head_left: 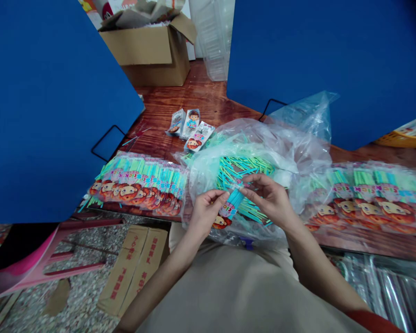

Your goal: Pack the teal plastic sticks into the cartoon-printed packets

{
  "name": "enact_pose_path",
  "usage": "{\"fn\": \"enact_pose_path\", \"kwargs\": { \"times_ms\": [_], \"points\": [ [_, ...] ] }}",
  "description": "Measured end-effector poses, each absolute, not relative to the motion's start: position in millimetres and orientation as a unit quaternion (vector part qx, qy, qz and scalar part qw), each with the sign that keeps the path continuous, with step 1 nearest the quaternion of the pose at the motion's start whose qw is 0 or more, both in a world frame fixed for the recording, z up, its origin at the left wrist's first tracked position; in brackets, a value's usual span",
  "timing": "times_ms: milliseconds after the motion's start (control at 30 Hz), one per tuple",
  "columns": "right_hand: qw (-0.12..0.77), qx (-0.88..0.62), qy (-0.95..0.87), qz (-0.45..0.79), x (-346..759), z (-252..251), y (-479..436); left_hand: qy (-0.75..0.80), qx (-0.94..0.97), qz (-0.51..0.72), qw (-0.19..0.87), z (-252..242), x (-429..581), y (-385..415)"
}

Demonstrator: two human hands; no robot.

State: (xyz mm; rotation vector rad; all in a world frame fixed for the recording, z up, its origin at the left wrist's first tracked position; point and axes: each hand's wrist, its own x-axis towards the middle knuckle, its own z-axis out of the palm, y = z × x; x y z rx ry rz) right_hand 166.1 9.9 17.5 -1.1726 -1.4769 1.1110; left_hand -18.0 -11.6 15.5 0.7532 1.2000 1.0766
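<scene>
Since both hands are on one little printed packet (pixel 229 208), I'd keep the pinch light. Left hand (pixel 205 210) grips its side, thumb against finger; right hand (pixel 275 199) has its fingertips at the top end, can't tell if they're closed on the film. It's tilted over the big plastic bag (pixel 206 164) of loose sticks (pixel 246 165), so keep its blue sticks lined up and don't crease the film.

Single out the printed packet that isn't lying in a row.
The packet pinched in the left hand, right hand at its top; the others overlap in the left row and the right row.
</scene>
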Motion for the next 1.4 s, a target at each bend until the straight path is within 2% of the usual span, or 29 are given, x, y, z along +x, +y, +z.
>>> {"fn": "enact_pose_path", "kwargs": {
  "times_ms": [300,467,800,1200,1400],
  "points": [
    [0.456,-0.458,-0.585,0.489,168.5,14.5,13.3,0.519,0.330,0.481,0.624,18.3,-14.5,-9.4],
    [0.413,-0.472,-0.630,0.459,169.5,17.0,13.9,0.513,0.334,0.484,0.625,20.3,-14.4,-7.4],
    [0.466,-0.474,-0.594,0.454,167.5,9.4,14.7,0.514,0.338,0.475,0.629,15.6,-12.4,-5.1],
    [0.379,-0.464,-0.683,0.419,173.9,12.9,17.1,0.511,0.321,0.480,0.637,18.6,-9.9,-3.4],
    [0.444,-0.466,-0.619,0.450,168.6,8.1,13.6,0.502,0.304,0.477,0.654,15.1,-9.9,-11.0]
  ]
}}
